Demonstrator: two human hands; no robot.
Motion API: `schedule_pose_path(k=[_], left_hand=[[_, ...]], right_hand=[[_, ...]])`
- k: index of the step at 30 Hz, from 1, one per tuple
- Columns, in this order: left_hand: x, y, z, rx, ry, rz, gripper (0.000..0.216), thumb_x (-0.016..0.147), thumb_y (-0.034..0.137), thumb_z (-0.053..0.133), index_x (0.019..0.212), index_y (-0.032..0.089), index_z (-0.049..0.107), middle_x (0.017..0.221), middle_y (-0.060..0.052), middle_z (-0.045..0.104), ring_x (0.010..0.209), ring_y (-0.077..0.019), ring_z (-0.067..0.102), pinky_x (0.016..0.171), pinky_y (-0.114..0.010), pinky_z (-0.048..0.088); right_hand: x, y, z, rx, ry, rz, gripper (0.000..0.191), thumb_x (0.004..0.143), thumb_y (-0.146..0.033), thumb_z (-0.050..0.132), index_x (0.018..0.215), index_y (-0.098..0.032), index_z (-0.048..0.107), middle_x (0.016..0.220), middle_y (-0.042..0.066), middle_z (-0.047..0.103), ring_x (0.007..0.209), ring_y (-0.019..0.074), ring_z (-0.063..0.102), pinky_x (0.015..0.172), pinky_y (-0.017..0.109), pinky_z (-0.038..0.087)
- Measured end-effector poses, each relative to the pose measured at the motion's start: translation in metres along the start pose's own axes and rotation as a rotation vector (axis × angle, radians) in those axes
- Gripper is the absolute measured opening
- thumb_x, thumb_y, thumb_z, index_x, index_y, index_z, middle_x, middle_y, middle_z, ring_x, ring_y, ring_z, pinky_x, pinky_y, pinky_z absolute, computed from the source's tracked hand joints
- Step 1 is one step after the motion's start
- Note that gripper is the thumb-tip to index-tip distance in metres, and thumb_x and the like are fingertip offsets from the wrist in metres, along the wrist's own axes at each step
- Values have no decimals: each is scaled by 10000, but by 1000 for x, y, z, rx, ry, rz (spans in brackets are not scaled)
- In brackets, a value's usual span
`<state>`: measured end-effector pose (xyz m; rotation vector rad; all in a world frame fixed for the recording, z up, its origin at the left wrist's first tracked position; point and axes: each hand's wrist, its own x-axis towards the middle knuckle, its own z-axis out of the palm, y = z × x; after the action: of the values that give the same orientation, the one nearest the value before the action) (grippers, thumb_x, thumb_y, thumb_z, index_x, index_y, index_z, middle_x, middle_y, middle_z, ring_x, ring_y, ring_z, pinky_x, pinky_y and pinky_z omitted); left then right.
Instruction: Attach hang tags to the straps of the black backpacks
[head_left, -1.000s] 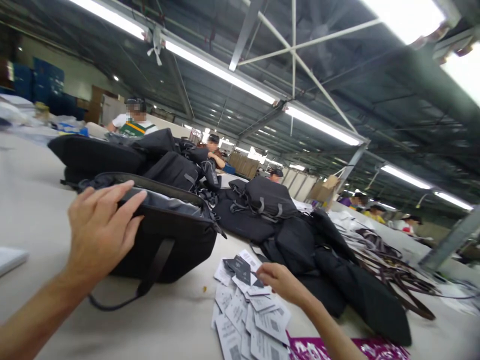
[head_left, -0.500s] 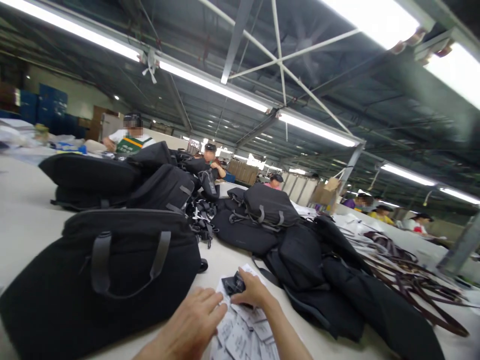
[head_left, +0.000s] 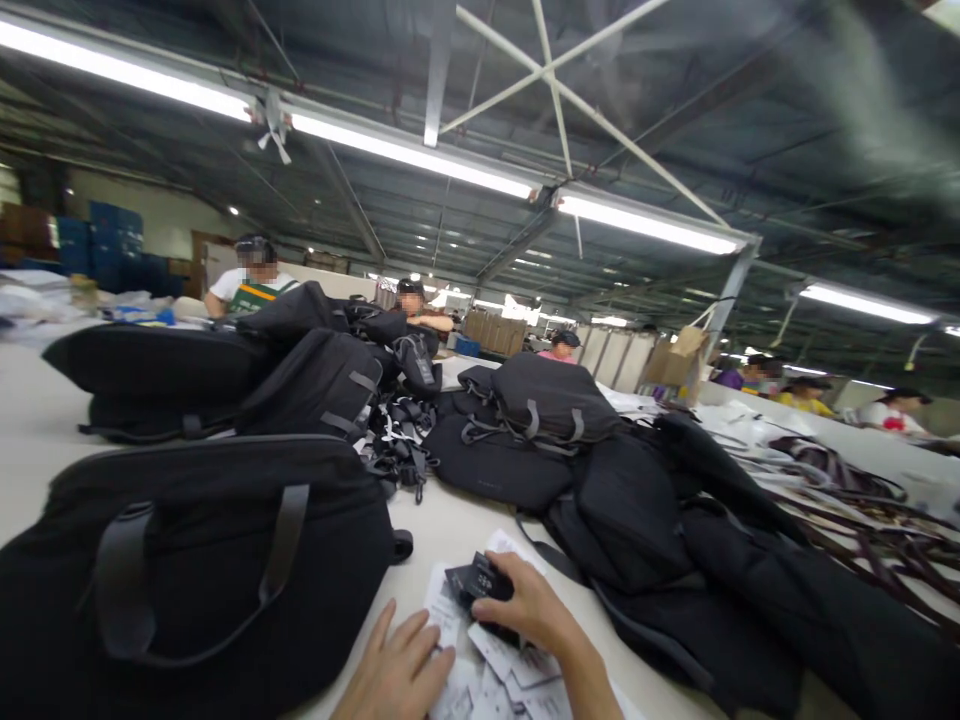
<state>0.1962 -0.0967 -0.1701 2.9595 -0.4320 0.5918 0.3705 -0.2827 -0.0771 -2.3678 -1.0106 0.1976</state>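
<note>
A large black bag (head_left: 187, 570) with two handles lies on the table at the lower left. Beside it, at the bottom centre, white printed paper tags (head_left: 495, 660) are scattered in a pile. My left hand (head_left: 397, 675) rests flat on the tags with its fingers spread. My right hand (head_left: 521, 605) is curled over small black tags (head_left: 476, 580) at the far end of the pile, fingers closed on them.
Several black bags (head_left: 322, 380) and backpacks (head_left: 555, 400) are heaped across the pale table (head_left: 450, 520), with dark fabric (head_left: 750, 600) and brown straps (head_left: 862, 510) at the right. Other people sit at the far side of the table. Boxes stand behind them.
My left hand has left the black bag and come down onto the paper tags. The bag now lies on its side, closer to me. My right hand closed on the black tags.
</note>
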Motion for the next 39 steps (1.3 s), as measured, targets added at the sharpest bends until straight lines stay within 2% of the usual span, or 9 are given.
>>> schedule_pose_path(k=[5, 10, 15, 18, 22, 28, 32, 36, 39], left_hand=[[1, 0, -3, -110, 92, -9, 748, 643, 156, 636, 1359, 276, 454, 1274, -69, 637, 1288, -342, 497, 1198, -636, 176], [1, 22, -40, -187, 158, -160, 547, 736, 142, 607, 1251, 307, 526, 1261, -11, 633, 1310, -290, 454, 1210, -596, 122], [21, 42, -83, -178, 54, -203, 253, 861, 188, 554, 1100, 262, 596, 1090, -27, 672, 1086, -286, 547, 1017, -543, 380], [41, 52, -103, -189, -48, -244, 175, 891, 178, 496, 1004, 225, 622, 1076, -56, 661, 1018, -281, 552, 919, -485, 440], [69, 63, -105, -231, -103, -350, 258, 879, 108, 471, 1053, 205, 636, 1184, -66, 635, 1085, -278, 535, 961, -474, 429], [97, 69, -84, -156, -48, -465, 287, 875, 82, 462, 1069, 176, 652, 1098, -82, 670, 1062, -305, 530, 937, -492, 386], [96, 62, -84, -229, 3, -518, 287, 848, 20, 440, 899, 193, 664, 933, -46, 671, 944, -237, 546, 847, -383, 385], [87, 46, -89, -246, 109, -579, 258, 858, 44, 444, 883, 192, 654, 921, -41, 647, 906, -213, 533, 841, -356, 378], [79, 35, -91, -263, 139, -582, 215, 879, 100, 473, 883, 195, 667, 930, -45, 651, 911, -224, 548, 856, -380, 391]], right_hand=[[-4, 6, -6, 17, 78, -98, 349, 864, -278, 580, 1161, -147, 710, 1215, 114, 700, 1163, 271, 610, 1055, 367, 409], [-6, 4, -3, 27, 141, -153, 286, 869, -206, 550, 1070, -159, 748, 1212, 126, 701, 1185, 281, 592, 1060, 378, 386], [-7, 3, -4, 61, 188, -122, 132, 786, -165, 616, 854, -198, 725, 922, 68, 741, 925, 250, 658, 845, 336, 453], [-7, 2, -5, 82, 223, -94, 61, 755, -161, 620, 749, -200, 666, 792, 48, 702, 807, 240, 638, 738, 324, 415], [-7, 0, -8, 145, 283, -112, 65, 766, -187, 588, 717, -199, 628, 750, 41, 656, 759, 227, 590, 714, 323, 362], [-8, -4, -16, 355, 351, -153, 116, 752, -261, 596, 656, -196, 594, 679, 15, 611, 702, 194, 551, 686, 308, 358], [-8, -8, -16, 568, 327, -146, 147, 717, -306, 619, 628, -194, 582, 600, -16, 566, 608, 154, 510, 600, 274, 364], [-5, -10, -15, 801, 268, -92, 292, 756, -463, 631, 673, -198, 542, 522, -34, 541, 441, 107, 432, 443, 229, 315], [-4, -12, -16, 1000, 279, -61, 482, 758, -676, 616, 765, -210, 497, 694, 17, 647, 484, 105, 516, 410, 193, 336]])
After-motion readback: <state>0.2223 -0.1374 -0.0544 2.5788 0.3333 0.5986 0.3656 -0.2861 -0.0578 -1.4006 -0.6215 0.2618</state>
